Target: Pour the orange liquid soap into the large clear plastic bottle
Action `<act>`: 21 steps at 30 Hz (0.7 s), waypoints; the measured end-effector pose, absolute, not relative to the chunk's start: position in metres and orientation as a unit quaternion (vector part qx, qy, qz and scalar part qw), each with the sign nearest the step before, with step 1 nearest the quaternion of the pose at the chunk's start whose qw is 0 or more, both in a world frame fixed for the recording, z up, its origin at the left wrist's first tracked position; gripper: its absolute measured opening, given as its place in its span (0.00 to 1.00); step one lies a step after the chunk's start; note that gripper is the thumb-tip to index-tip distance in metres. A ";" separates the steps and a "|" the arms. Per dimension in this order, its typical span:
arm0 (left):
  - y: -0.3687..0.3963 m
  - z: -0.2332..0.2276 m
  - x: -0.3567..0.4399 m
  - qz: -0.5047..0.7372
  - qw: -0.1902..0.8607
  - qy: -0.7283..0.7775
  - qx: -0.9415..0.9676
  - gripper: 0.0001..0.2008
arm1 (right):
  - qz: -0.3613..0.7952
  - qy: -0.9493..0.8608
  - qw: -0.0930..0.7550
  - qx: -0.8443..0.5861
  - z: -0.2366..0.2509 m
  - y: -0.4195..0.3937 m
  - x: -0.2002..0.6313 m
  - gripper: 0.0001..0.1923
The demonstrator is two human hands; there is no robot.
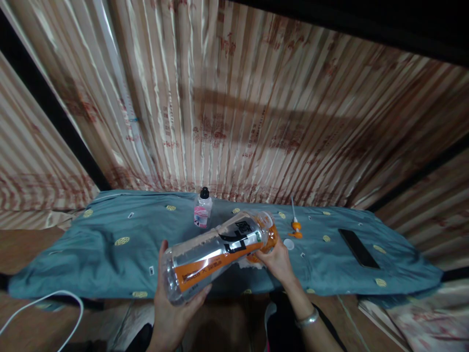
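A large clear plastic bottle (216, 252) with an orange and black label lies tilted between my hands, above the front edge of a teal-covered table (110, 254). My left hand (172, 308) cups its base from below. My right hand (276, 261) grips the orange neck end, with a bracelet on that wrist. A small white cap (288, 244) lies on the cloth just right of my right hand. An orange nozzle with a white tube (295, 226) rests a little farther back.
A small clear bottle with a black cap and pink label (202, 209) stands at the back of the table. A black phone (358, 248) lies at the right. A white cable (44, 305) loops at the lower left. Striped curtains hang behind.
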State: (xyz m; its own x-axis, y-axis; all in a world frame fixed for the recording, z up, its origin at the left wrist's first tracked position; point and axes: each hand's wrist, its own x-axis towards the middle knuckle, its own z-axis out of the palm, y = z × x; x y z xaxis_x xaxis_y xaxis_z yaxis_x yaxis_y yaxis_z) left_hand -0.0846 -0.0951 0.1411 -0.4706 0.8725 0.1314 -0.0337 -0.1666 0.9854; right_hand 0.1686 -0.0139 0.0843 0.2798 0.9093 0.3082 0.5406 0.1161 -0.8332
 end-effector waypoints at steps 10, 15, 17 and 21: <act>-0.095 0.143 -0.088 0.656 0.342 0.543 0.398 0.56 | 0.192 -0.568 0.473 -0.646 0.085 -0.015 0.170 0.39; -0.095 0.143 -0.089 0.657 0.352 0.537 0.396 0.56 | 0.179 -0.573 0.479 -0.641 0.083 -0.014 0.170 0.37; -0.095 0.142 -0.089 0.658 0.344 0.538 0.400 0.54 | 0.178 -0.574 0.477 -0.642 0.082 -0.014 0.170 0.38; -0.095 0.140 -0.090 0.650 0.338 0.547 0.405 0.51 | 0.182 -0.580 0.476 -0.636 0.082 -0.014 0.170 0.36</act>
